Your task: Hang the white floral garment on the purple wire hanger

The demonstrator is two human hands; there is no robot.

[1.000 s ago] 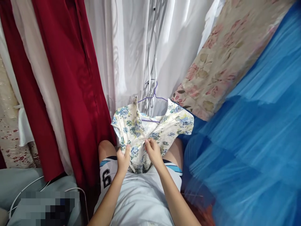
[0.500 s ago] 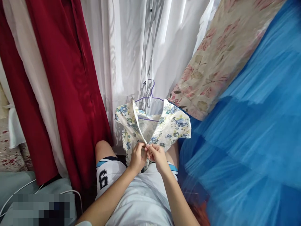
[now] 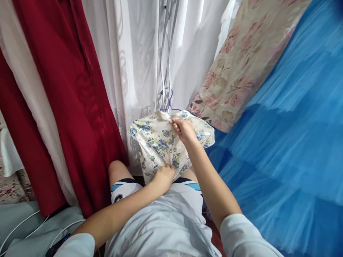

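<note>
Both hands, left (image 3: 163,175) and right (image 3: 183,129), pinch the floral dress (image 3: 155,139) against white curtains (image 3: 134,53).

I count two hands, my left hand (image 3: 164,175) and right hand (image 3: 183,129); one top (image 3: 157,141); one hanger (image 3: 168,103); one cushion (image 3: 241,60); two red drapes (image 3: 75,89) (image 3: 16,125); two white cables (image 3: 16,226) (image 3: 61,228).

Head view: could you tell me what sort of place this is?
Likely a dress shop or wardrobe: red gown, white fabric and blue tulle hang together, floral top on a hanger.
</note>
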